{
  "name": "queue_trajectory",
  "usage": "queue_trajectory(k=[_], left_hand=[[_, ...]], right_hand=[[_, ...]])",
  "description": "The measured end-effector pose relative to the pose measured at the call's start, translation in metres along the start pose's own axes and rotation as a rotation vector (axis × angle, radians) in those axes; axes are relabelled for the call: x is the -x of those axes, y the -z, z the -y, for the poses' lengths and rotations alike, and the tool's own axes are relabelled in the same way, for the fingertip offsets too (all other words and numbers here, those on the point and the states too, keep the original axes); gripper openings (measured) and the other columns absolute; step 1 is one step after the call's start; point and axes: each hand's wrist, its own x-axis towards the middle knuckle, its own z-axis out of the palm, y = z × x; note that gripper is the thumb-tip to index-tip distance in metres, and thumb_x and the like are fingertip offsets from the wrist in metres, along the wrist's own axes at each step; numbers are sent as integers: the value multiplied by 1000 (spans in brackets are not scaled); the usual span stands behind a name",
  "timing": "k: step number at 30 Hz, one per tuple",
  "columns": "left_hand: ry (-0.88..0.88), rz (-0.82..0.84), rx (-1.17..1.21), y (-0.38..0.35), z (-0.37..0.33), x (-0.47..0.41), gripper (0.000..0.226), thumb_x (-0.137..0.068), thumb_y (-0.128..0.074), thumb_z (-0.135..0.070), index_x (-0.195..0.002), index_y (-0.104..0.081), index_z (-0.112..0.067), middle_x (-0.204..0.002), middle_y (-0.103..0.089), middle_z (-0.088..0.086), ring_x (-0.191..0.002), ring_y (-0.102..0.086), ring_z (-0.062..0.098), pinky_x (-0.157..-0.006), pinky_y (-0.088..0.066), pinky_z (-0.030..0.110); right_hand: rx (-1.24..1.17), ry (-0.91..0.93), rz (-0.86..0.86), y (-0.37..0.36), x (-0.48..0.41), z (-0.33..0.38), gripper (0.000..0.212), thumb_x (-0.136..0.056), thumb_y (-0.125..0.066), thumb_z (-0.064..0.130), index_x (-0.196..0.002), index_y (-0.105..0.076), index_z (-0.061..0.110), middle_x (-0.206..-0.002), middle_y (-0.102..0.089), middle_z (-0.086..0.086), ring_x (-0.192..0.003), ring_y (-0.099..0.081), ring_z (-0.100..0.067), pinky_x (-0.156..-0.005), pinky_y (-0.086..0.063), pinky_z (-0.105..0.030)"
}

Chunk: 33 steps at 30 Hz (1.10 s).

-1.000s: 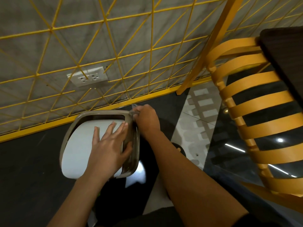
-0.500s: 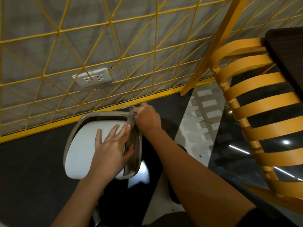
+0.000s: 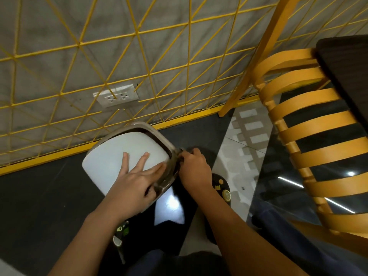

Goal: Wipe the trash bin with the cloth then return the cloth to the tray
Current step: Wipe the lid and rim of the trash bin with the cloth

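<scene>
The trash bin has a white swing lid (image 3: 119, 154) set in a grey rim (image 3: 159, 136) and stands on the dark floor by the wall. My left hand (image 3: 135, 182) lies flat on the lid with its fingers spread and straight, the thumb along the near rim. My right hand (image 3: 196, 168) is curled against the rim's right side and grips a grey cloth (image 3: 180, 150). Only a small edge of the cloth shows past the fingers. No tray is in view.
A yellow wire grid (image 3: 139, 56) covers the grey wall behind the bin, with a white double socket (image 3: 116, 95) behind it. A yellow slatted chair (image 3: 310, 136) and a dark table (image 3: 348, 66) stand at the right. My patterned shoe (image 3: 224, 191) is just right of the bin.
The bin has turned under my hands, so its lid now faces more to the left. My right hand has slid with the cloth from the rim's far corner along its right side.
</scene>
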Motion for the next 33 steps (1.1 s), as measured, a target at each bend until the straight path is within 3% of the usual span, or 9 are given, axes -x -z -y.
queue_trajectory(k=[2,5,10,13,16,19,23,27,33], left_hand=[[5,13,3,0,1,3,66,-86,-39,-19,-146,-15,-29,-151,-24,-17,-143,12,16,-104,28,43],[56,1,-23,-2,2,7,66,-87,-39,-33,-145,-8,-35,-155,1,-13,-132,33,12,-100,35,38],[306,-89,-113,-10,-5,7,87,-71,-3,-74,-143,12,-27,-150,26,5,-133,35,24,-102,30,43],[322,-80,-226,-13,-8,4,92,-74,3,-72,-146,-8,-16,-155,1,13,-141,11,35,-106,13,55],[301,-62,-245,-12,-10,1,87,-80,-14,-65,-140,-35,-6,-149,-29,16,-138,-18,41,-105,-10,64],[325,-53,-246,-14,-10,-1,86,-80,-19,-63,-138,-37,-3,-148,-30,18,-137,-20,43,-104,-11,67],[321,-55,-274,-18,-10,-1,87,-80,-16,-64,-139,-36,-3,-148,-29,18,-138,-20,42,-104,-11,67],[315,-53,-271,-19,-8,0,91,-81,-20,-72,-142,-31,-5,-151,-23,15,-140,-14,39,-107,-6,64],[302,-93,-248,-20,-6,0,84,-81,-30,-62,-141,-32,-4,-151,-25,14,-140,-15,38,-107,-5,64]], right_hand=[[-51,-34,8,-5,11,-1,22,-92,-45,14,-110,-58,14,-120,-47,-10,-107,-50,-27,-89,-48,-40],[-129,-41,24,-14,29,-6,23,-93,-45,15,-110,-60,16,-116,-48,-9,-101,-54,-27,-85,-51,-38],[-326,-44,-30,-16,31,-16,25,-93,-49,17,-115,-62,16,-116,-51,-11,-94,-57,-21,-90,-44,-21],[-346,40,-10,-19,21,-13,27,-93,-49,14,-117,-62,14,-115,-50,-11,-94,-53,-16,-86,-32,-8],[-290,82,-8,-21,4,-8,27,-94,-47,12,-114,-65,14,-112,-51,-12,-94,-55,-22,-87,-37,-15],[-269,102,-24,-23,-5,-3,27,-95,-45,14,-114,-64,12,-111,-51,-14,-93,-55,-25,-90,-43,-20],[-404,23,-54,-29,17,-8,25,-94,-47,11,-113,-64,10,-117,-50,-10,-87,-46,-6,-83,-29,4],[-428,-58,-91,-40,40,-12,27,-94,-49,15,-117,-62,11,-115,-53,-8,-90,-52,-10,-85,-35,-8],[-223,41,-71,-33,9,-4,28,-91,-47,3,-114,-63,9,-115,-51,-11,-97,-55,-21,-90,-40,-15]])
